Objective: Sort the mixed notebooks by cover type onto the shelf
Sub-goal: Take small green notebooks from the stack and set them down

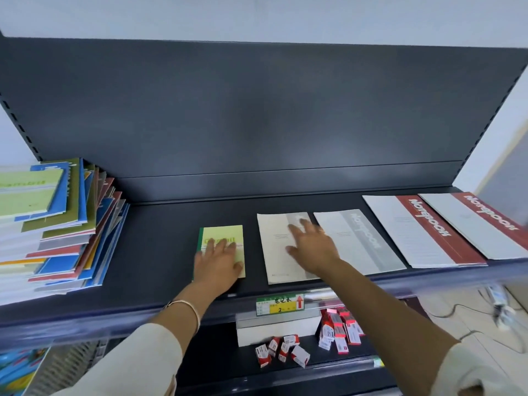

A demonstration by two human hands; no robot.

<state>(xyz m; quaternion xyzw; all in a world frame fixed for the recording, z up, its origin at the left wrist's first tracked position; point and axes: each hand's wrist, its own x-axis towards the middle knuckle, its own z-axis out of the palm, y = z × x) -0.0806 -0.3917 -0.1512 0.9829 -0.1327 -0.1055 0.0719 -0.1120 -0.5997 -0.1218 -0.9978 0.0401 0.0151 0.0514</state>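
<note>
A tall mixed pile of notebooks with green, blue, red and grey covers leans at the left end of the dark shelf. My left hand lies flat with straight fingers on a small light-green notebook in the shelf's middle. My right hand rests with spread fingers on a grey-and-white notebook. A second grey-and-white notebook lies just to its right. Two red-and-white notebooks lie flat at the right end.
The shelf's dark back panel rises behind. A price label sits on the front rail. On the lower shelf lie several small red-and-white boxes and a white box. Cables trail on the floor at right.
</note>
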